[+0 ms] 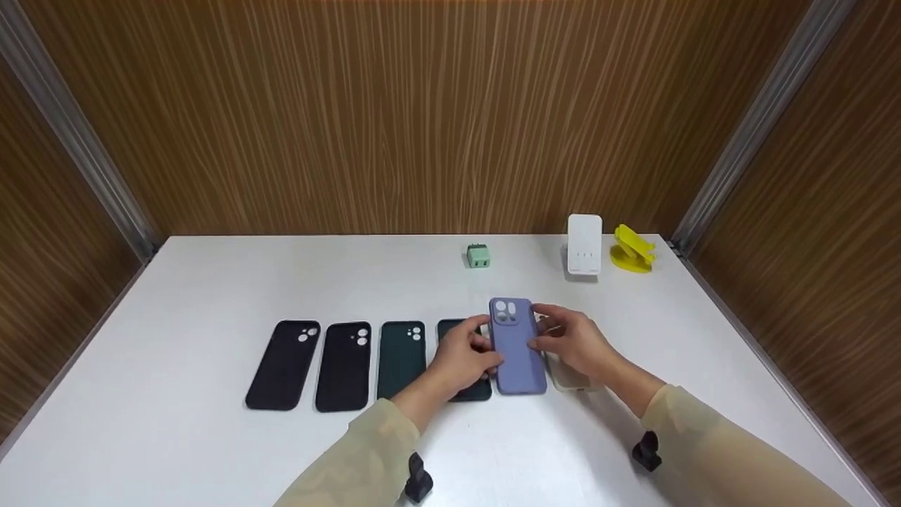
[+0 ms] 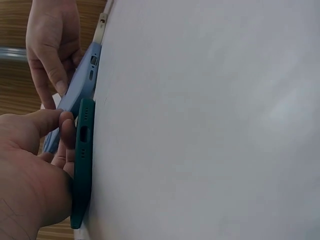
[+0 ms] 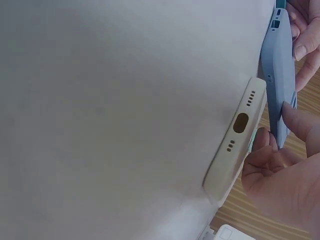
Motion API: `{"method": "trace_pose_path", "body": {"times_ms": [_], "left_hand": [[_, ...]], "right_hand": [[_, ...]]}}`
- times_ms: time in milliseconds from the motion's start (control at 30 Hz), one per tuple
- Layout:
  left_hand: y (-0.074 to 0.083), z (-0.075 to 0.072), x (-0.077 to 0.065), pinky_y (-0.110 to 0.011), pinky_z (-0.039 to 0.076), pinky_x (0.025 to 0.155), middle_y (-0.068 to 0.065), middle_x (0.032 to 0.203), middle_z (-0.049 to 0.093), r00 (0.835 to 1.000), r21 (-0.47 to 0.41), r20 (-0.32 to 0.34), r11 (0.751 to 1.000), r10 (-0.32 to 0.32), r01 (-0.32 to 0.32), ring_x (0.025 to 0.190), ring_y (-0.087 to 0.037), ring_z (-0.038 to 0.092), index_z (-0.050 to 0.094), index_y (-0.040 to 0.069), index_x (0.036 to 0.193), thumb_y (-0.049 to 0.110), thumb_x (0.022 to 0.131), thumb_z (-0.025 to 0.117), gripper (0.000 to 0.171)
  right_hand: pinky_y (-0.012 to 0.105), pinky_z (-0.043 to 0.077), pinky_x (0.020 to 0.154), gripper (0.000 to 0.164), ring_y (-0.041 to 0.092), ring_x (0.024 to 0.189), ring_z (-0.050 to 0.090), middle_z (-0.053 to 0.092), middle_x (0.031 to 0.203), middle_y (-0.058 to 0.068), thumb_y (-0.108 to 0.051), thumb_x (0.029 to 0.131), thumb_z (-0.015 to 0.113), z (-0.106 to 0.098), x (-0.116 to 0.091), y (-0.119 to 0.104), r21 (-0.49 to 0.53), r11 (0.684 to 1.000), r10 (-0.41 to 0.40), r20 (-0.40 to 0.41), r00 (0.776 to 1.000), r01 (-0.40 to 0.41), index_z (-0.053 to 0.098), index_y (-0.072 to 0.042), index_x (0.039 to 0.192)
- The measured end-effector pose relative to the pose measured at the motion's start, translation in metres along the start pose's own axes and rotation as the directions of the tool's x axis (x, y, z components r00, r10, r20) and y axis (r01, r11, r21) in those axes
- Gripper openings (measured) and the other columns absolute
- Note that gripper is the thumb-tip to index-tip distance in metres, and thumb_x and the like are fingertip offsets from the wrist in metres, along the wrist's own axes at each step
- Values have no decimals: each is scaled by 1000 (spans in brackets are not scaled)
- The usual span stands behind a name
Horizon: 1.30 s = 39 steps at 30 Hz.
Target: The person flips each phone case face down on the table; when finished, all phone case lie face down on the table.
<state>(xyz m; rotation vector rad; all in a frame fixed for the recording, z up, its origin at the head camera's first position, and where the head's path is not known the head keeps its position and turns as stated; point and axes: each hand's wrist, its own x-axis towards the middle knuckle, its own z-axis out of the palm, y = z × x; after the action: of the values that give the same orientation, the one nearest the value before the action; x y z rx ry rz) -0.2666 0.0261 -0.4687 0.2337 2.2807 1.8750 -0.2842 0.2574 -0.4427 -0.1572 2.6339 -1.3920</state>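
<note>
Both hands hold a lavender phone case [image 1: 519, 359] by its long sides, its camera cutout at the far end. My left hand [image 1: 461, 359] pinches the left edge, thumb on the back. On the right edge, my right hand [image 1: 577, 345] has its thumb and fingers. Beneath the left hand lies a dark green phone case [image 1: 479, 391], partly covered; its port end shows in the left wrist view. A cream phone case [image 3: 235, 142] sits under the right hand, largely hidden in the head view. The lavender case's near end is close to the tabletop; whether it touches cannot be told.
Left of the hands lie another dark green case [image 1: 402, 355] and two black cases [image 1: 343, 366], [image 1: 283, 366] in a row. Farther back on the white table [image 1: 211, 282] stand a green charger plug [image 1: 479, 256], a white stand [image 1: 584, 244] and a yellow phone holder [image 1: 632, 248]. Wood-grain panels enclose the table.
</note>
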Motion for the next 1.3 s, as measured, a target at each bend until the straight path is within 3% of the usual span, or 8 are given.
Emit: {"method": "trace_pose_path", "body": {"times_ms": [400, 667, 900, 1100, 1300], "left_hand": [[-1, 0, 0, -28, 61, 72, -7, 121, 66, 1000, 28, 4, 1000, -14, 14, 84, -15, 69, 57, 8, 150, -1, 90, 80, 65], [-1, 2, 0, -28, 60, 71, -10, 134, 64, 1000, 79, 10, 997, -9, 8, 82, -14, 69, 56, 8, 152, 2, 90, 82, 67], [-2, 2, 0, -27, 59, 74, -9, 135, 65, 1000, 109, 10, 994, 4, -5, 96, -16, 68, 56, 8, 152, 4, 89, 83, 69], [-1, 2, -1, -32, 55, 93, -9, 140, 63, 1000, 157, 11, 987, 14, -16, 116, -22, 62, 54, 7, 153, 7, 88, 85, 72], [0, 1, -1, -43, 39, 119, -10, 152, 57, 1000, 201, 17, 979, -6, 3, 142, -25, 50, 50, 10, 157, 12, 88, 86, 77]], "right_hand": [[30, 54, 94, 66, 27, 110, 65, 70, 126, 15, -9, 97, 78, -1, -1, 4, 7, 1000, -28, 27, 999, 28, 49, -3, 157], [33, 55, 97, 68, 26, 110, 65, 69, 130, 15, -11, 96, 80, -3, 1, 10, 9, 1000, -24, 55, 998, 23, 50, -2, 157], [38, 54, 100, 69, 28, 113, 63, 65, 136, 15, -15, 97, 81, -3, 1, 13, -34, 999, -21, 68, 997, 23, 50, -5, 157], [36, 54, 99, 69, 29, 113, 62, 62, 144, 17, -14, 96, 81, -4, 0, 12, -31, 999, -31, 82, 996, 34, 50, -5, 157], [31, 55, 96, 69, 30, 115, 63, 59, 149, 18, -14, 95, 81, -4, 2, 12, -26, 999, -25, 83, 996, 28, 51, -6, 157]]}}
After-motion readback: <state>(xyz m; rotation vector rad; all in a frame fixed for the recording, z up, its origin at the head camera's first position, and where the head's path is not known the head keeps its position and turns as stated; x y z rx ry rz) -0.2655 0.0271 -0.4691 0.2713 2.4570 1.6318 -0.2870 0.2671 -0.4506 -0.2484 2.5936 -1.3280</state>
